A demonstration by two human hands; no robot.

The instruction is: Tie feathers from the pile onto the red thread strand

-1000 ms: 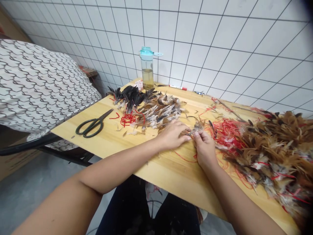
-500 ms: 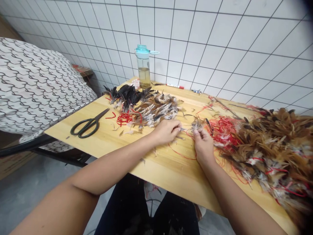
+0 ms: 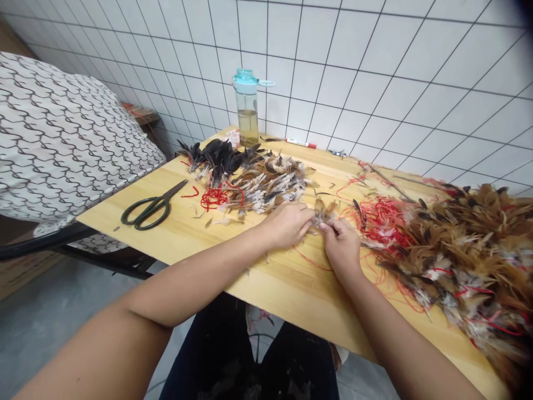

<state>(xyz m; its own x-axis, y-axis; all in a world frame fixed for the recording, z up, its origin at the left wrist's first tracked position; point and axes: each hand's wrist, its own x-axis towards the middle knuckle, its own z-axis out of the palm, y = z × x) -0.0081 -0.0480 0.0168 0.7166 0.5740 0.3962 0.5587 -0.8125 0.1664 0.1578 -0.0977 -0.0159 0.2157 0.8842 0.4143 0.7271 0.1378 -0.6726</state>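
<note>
Both hands meet over the wooden table, at a small bunch of brown and grey feathers [image 3: 325,210]. My right hand [image 3: 343,245] pinches the base of this bunch between thumb and fingers. My left hand [image 3: 290,224] is closed, its fingertips against the bunch's left side; they appear to pinch a feather, mostly hidden by the fingers. A thin red string [image 3: 310,260] curves across the tabletop below the hands. Just beyond my left hand lies a pile of brown and white feathers [image 3: 270,183], with black feathers [image 3: 219,158] behind it.
Dark-handled scissors [image 3: 153,208] lie at the left of the table [image 3: 287,289]. A bottle [image 3: 248,111] and a red-capped marker [image 3: 300,143] stand or lie near the tiled wall. Tangled red string [image 3: 383,219] and a large heap of tied feathers [image 3: 470,244] fill the right side.
My right hand has moved left and my left hand slightly right, closing the gap between them. The feather bunch has come up against my left fingertips.
</note>
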